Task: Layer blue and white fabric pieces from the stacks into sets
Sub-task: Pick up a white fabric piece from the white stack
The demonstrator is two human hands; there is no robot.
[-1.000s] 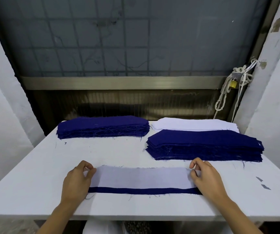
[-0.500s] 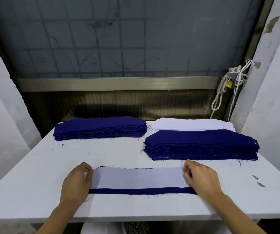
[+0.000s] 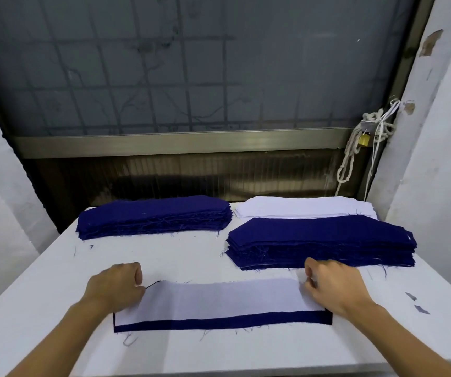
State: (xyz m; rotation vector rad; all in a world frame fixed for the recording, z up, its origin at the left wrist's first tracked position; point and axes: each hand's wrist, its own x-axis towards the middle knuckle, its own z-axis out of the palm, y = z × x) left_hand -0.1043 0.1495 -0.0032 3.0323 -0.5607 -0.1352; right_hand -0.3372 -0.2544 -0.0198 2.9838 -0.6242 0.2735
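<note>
One view is given, taken by a wide-angle camera worn on the head, set above the near edge of the tabletop and turned forward and down across it. The tabletop is seen from close by, its near edge at the very bottom of the frame. The left hand and right hand are caught over its near part, forearms entering from the bottom corners. Beyond its far edge a barred window is faced; walls are taken in on both sides.
</note>
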